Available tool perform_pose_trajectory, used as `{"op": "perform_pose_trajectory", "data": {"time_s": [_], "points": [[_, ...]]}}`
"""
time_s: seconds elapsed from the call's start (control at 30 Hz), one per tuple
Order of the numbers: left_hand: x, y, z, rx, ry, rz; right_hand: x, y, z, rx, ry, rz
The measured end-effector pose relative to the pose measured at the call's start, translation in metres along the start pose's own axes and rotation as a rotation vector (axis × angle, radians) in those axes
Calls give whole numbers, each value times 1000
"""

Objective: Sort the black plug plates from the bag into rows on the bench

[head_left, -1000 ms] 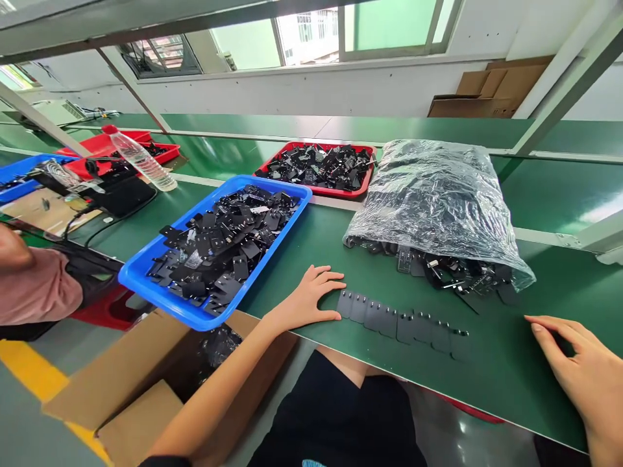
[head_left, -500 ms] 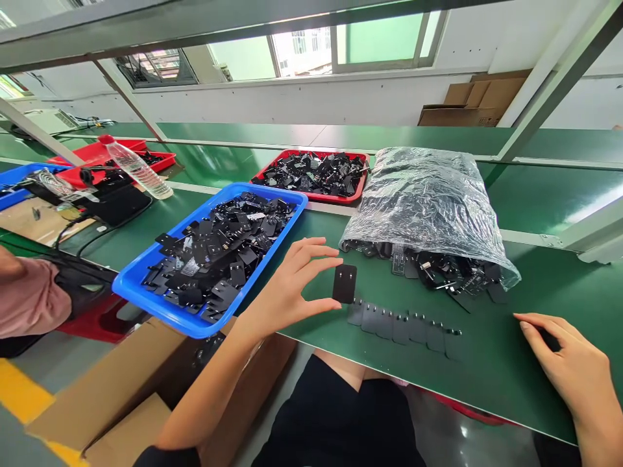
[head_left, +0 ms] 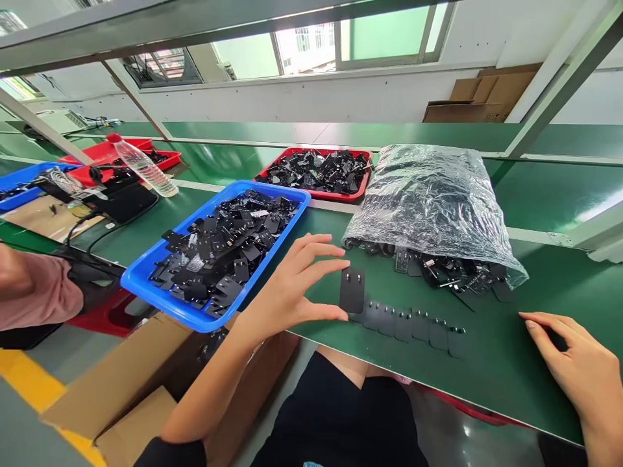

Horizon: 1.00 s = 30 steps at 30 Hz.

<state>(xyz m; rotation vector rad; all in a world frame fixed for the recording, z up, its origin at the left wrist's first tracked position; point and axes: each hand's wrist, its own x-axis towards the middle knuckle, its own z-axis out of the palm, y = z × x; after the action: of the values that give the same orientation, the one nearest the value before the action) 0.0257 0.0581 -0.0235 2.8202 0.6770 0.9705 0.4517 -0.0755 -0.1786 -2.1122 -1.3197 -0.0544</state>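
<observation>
Two bare hands, seen from above, at a green table (head_left: 487,377). Left hand (head_left: 287,288) near the front edge, gripping a black plate (head_left: 352,292) by opposite edges, thumb on the near side and forefinger on the far side; likely pinched this way to leave the face and two small metal pins uncovered. Held plate at the left end of a row of black plates (head_left: 407,326), contact with the row impossible to judge. Row laid at a slight slant along the front edge, plates overlapping, pins along the far side; probably a way of keeping all facing alike, with pins in plain sight. Right hand (head_left: 577,366) right of the row, near the front edge, fingers loosely curled, nothing visible in the grasp; apparently kept clear of the row.

Farther left, a blue tray (head_left: 130,283) heaped with loose black parts (head_left: 224,246), near corner seeming to jut past the front edge, perhaps for a short reach. Toward the back edge, a smaller red tray (head_left: 335,196), also full. Right of that, a bulky clear plastic bag (head_left: 433,194), mouth toward the front edge, black parts showing at the opening, perhaps turned so for easy access.
</observation>
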Motion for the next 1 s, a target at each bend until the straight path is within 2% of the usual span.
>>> {"op": "perform_pose_trajectory", "data": {"time_s": [0.27, 1.0], "points": [[-1, 4, -1, -38, 37, 40, 0, -4, -3, -7, -23, 29], [-18, -5, -3, -15, 28, -34, -1, -12, -7, -31, -45, 83]]}}
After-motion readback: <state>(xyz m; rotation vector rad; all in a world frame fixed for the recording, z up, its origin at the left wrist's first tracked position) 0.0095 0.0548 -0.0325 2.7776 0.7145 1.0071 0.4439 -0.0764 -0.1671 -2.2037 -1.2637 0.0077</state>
